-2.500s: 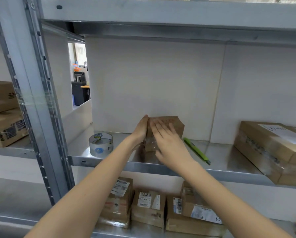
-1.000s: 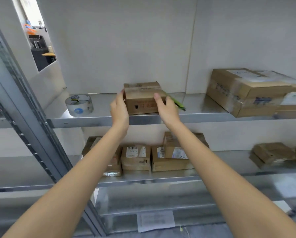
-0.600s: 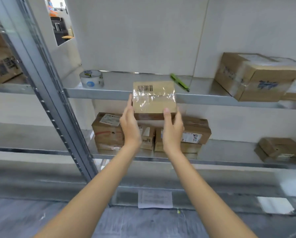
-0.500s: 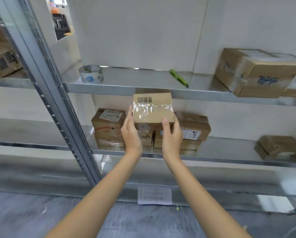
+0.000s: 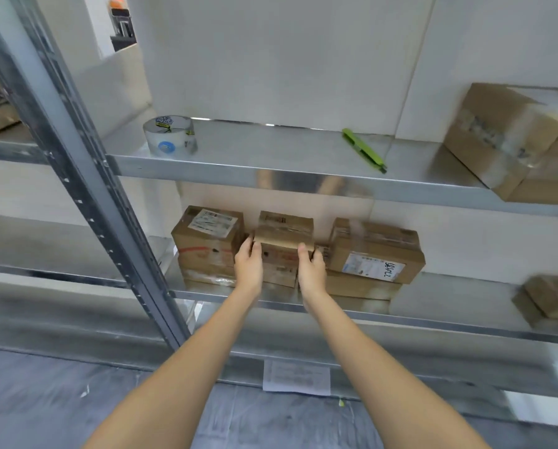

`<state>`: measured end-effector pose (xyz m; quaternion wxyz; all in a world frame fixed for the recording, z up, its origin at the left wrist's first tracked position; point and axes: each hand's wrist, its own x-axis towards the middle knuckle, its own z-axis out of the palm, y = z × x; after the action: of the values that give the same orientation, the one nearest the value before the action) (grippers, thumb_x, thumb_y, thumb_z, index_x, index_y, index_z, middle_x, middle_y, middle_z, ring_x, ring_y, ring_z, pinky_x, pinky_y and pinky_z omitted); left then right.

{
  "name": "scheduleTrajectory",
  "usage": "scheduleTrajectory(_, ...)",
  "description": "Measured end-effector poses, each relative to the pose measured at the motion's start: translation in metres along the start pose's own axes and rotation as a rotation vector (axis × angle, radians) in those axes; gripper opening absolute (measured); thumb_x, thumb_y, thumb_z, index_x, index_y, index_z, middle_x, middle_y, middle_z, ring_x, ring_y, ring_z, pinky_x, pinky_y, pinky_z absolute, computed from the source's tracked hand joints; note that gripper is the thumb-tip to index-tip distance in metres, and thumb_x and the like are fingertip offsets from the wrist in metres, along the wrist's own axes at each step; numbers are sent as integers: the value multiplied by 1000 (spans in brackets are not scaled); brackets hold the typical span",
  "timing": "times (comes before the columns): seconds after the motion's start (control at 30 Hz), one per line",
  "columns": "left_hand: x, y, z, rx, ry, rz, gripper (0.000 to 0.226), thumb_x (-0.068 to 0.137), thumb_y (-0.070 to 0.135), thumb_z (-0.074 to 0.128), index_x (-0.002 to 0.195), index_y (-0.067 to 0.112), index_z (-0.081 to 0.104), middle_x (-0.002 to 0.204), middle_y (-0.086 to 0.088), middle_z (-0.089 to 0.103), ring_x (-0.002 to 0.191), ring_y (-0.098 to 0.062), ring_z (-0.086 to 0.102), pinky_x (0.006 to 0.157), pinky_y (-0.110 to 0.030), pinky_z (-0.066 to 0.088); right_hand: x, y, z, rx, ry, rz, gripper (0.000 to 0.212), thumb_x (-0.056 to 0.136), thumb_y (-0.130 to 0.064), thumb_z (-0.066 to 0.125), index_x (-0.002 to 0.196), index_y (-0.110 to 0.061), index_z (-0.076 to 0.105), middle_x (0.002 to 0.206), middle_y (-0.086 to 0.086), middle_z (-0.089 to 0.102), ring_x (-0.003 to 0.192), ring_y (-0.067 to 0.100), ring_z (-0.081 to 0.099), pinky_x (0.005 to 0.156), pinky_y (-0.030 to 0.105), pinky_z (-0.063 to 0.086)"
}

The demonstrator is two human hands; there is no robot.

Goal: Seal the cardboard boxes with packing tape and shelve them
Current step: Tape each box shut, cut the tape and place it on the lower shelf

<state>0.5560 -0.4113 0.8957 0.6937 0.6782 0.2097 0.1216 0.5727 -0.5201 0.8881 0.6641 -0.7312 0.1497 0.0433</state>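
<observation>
Gripping a small cardboard box (image 5: pixel 285 233) from either side, the left hand (image 5: pixel 249 266) has its fingers curled round the box's left edge and the right hand (image 5: pixel 310 268) pinches the right edge, thumb on the near face. The box sits at the lower shelf (image 5: pixel 433 322), on top of another small carton (image 5: pixel 279 273), between a labelled box on the left (image 5: pixel 208 236) and a stack of taped boxes on the right (image 5: pixel 374 254). Whether its weight already rests on the carton beneath cannot be told.

The held box is plain brown corrugated card, squarish, with a barcode label on its top and a band of glossy clear tape across it. Its neighbours are the same dull brown card with white printed labels; the one on the right carries handwritten figures. Both shelves are bright, smooth sheet metal that reflects the boxes and forearms, and the upright post (image 5: pixel 86 202) is perforated steel.

On the upper shelf (image 5: pixel 271 157) a roll of clear packing tape (image 5: pixel 170 135) lies flat at the left, a slim green cutter (image 5: pixel 363 150) lies at an angle farther right, and large taped cartons (image 5: pixel 523 140) stand at the far right.

Half a second earlier the box was held in the air in front of the lower shelf's boxes, its taped face turned toward the camera; it has since gone down and in among them. A second ago it stood on the upper shelf, beside the cutter.
</observation>
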Motion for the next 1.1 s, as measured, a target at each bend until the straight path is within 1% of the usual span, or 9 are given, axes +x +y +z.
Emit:
scheduleTrajectory(0.13,36,-23,8,49,-12,-26,51,97,3,40,147,14,43,141,-3,53,131,-20,47,114,-37,35,38,14,22,-19,-4,88,63,102,-47,40,153,-13,26,156,8,34,142,30,33,113,38,27)
scheduleTrajectory(0.27,49,-42,14,44,44,-37,59,96,3,41,151,24,35,146,-2,49,133,-23,45,115,-38,34,56,26,36,-67,-13,37,60,101,-49,37,153,-20,24,152,5,41,135,31,42,103,30,33)
scheduleTrajectory(0.4,45,-48,30,17,221,-20,73,91,-10,39,156,17,17,160,-4,25,147,-19,24,119,-28,18,64,28,50,-88,2,-4,60,101,-52,34,153,-23,23,152,1,40,135,28,43,104,31,33)
scheduleTrajectory(0.6,39,-62,47,-31,282,-88,71,89,-13,37,154,9,20,159,-8,26,146,-21,26,111,-20,18,72,41,57,-91,16,-62,60,100,-55,33,151,-24,26,150,0,44,133,26,46,107,33,35)
scheduleTrajectory(0.77,40,-75,43,33,259,-173,69,89,-12,39,153,3,20,158,-14,26,146,-28,24,122,-36,17,72,40,47,18,12,-18,63,100,-50,39,154,-24,21,156,-2,34,140,21,37,108,27,28)
scheduleTrajectory(0.9,26,-72,51,145,131,-352,57,95,-2,41,149,-2,25,149,-22,34,137,-37,36,114,-41,31,65,38,32,55,67,-18,59,100,-47,44,152,-20,30,153,1,40,139,22,39,106,25,29)
scheduleTrajectory(0.97,19,-66,58,194,65,-356,48,98,3,42,145,-2,33,145,-21,41,132,-35,42,110,-38,36,61,34,19,60,112,-19,53,101,-43,45,146,-15,41,145,5,48,133,24,44,104,26,33)
scheduleTrajectory(1.03,13,-56,65,219,12,-322,36,100,9,43,134,-2,46,131,-17,54,122,-33,51,99,-32,40,58,30,3,78,155,-18,44,101,-39,46,131,-8,53,126,8,60,116,23,53,91,26,37)
scheduleTrajectory(1.1,7,-46,74,209,-39,-294,23,102,13,42,111,2,60,105,-10,63,100,-30,59,84,-29,42,56,30,-18,15,188,-19,36,102,-36,45,110,-7,64,104,11,66,98,24,57,79,26,36)
